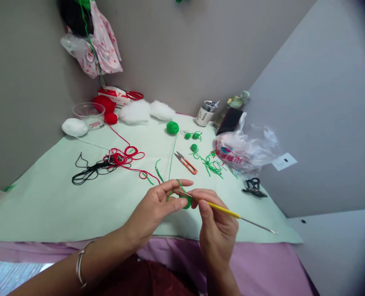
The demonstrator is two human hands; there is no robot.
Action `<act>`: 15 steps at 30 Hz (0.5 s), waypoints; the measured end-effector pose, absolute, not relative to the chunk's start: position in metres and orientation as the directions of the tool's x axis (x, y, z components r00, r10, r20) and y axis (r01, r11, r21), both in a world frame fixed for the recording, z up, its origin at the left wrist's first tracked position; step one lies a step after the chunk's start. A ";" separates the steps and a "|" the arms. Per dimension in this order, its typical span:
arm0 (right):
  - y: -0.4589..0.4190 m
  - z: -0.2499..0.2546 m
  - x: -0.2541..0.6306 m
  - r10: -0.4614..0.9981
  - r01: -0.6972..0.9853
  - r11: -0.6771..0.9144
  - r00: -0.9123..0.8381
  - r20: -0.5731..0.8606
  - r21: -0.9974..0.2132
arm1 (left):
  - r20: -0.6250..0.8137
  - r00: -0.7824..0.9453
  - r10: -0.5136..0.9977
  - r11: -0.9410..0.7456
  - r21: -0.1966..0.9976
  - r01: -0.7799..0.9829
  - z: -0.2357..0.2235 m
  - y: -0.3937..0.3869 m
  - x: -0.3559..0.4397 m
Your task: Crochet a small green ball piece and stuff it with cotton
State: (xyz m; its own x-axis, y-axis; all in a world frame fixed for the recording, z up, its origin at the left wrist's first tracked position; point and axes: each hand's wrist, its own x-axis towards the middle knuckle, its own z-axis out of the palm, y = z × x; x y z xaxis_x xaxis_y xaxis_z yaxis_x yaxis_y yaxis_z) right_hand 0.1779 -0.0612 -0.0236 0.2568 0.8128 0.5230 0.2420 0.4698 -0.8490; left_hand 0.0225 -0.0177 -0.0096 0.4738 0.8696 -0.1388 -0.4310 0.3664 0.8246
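My left hand [157,205] pinches a small green crocheted piece [187,201] between thumb and fingers, with green yarn looped over the index finger. My right hand [214,224] grips a yellow-handled crochet hook [228,212] whose tip goes into the green piece; its metal end points right. The yarn strand runs up the pale green mat [47,197] to a green yarn ball [172,127]. Both hands hover above the mat's near edge.
Orange thread snips [186,163] lie just beyond my hands. Tangled red yarn [125,156] and black yarn [88,170] sit to the left. A plastic bag [246,150], small green balls [194,135], white stuffing [145,111], a clear bowl [89,113] and a tin [204,115] stand farther back.
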 end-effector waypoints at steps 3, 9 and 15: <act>-0.061 -0.028 0.180 0.839 0.122 0.432 0.307 0.448 -0.893 | -0.105 0.476 0.873 0.305 0.880 -0.365 -0.014 -0.019 0.020; -0.064 -0.027 0.184 0.866 0.043 0.407 0.301 0.400 -0.912 | -0.088 0.438 0.894 0.247 0.914 -0.321 -0.016 -0.019 0.016; -0.070 -0.025 0.177 0.693 0.523 0.569 0.108 0.712 -0.634 | -0.083 0.310 0.947 0.170 0.949 -0.265 -0.009 -0.023 0.021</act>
